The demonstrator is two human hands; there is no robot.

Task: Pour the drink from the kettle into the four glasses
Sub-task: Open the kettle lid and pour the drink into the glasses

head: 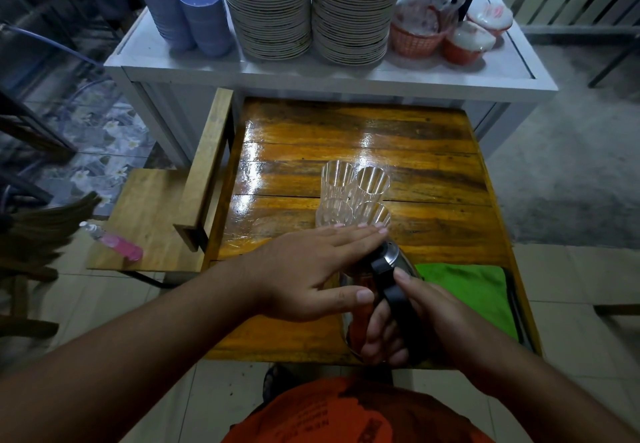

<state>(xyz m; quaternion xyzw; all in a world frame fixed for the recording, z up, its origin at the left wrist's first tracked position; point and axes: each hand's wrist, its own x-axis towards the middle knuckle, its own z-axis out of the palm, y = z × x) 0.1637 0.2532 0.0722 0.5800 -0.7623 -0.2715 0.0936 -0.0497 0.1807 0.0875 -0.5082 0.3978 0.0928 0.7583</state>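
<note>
Several clear ribbed glasses (353,196) stand bunched together in the middle of the glossy wooden table (433,172); they look empty. Just in front of them is a steel kettle (394,259) with a black handle, near the table's front edge. My right hand (408,318) is wrapped around that black handle. My left hand (311,269) lies flat on top of the kettle's lid, fingers stretched out toward the glasses, the fingertips hiding the lower parts of the two nearest glasses. Most of the kettle's body is hidden under my hands.
A green cloth (474,290) lies at the table's front right. A wooden chair (162,220) with a pink bottle (117,241) stands left. Behind the table, a white cabinet (311,75) holds plate stacks (273,9), purple cups (197,9) and red baskets (419,37).
</note>
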